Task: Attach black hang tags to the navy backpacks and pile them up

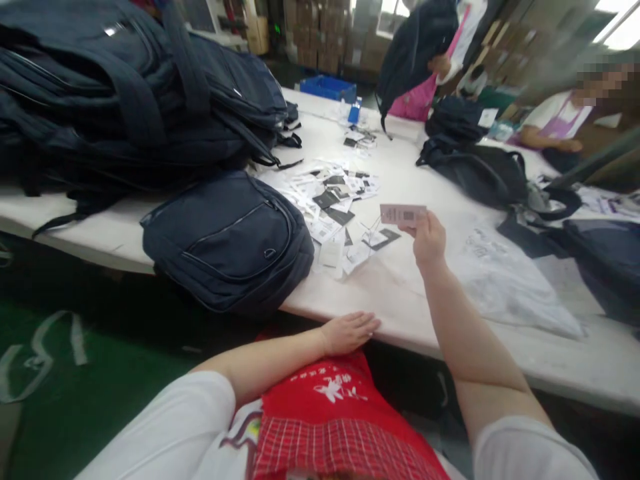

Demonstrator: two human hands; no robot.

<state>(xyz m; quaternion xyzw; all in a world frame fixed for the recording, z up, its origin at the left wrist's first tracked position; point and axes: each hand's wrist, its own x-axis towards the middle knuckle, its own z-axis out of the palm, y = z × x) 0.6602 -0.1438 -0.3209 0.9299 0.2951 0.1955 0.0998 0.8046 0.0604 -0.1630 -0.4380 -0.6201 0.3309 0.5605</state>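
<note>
My right hand (pixel 429 241) is raised over the white table (pixel 400 300) and pinches a small pale tag (pixel 403 213) with a printed code at its end. My left hand (pixel 349 332) lies flat with fingers stretched out at the table's near edge. A dark navy backpack (pixel 227 243) lies on the table in front of me, overhanging the near edge. Between the backpack and my right hand spreads a heap of loose black and white tags (pixel 333 197).
A tall stack of navy backpacks (pixel 125 93) fills the far left of the table. More dark bags (pixel 480 167) lie at the right, beside clear plastic bags (pixel 505 280). Two other people are at the far side. A blue crate (pixel 327 87) stands behind.
</note>
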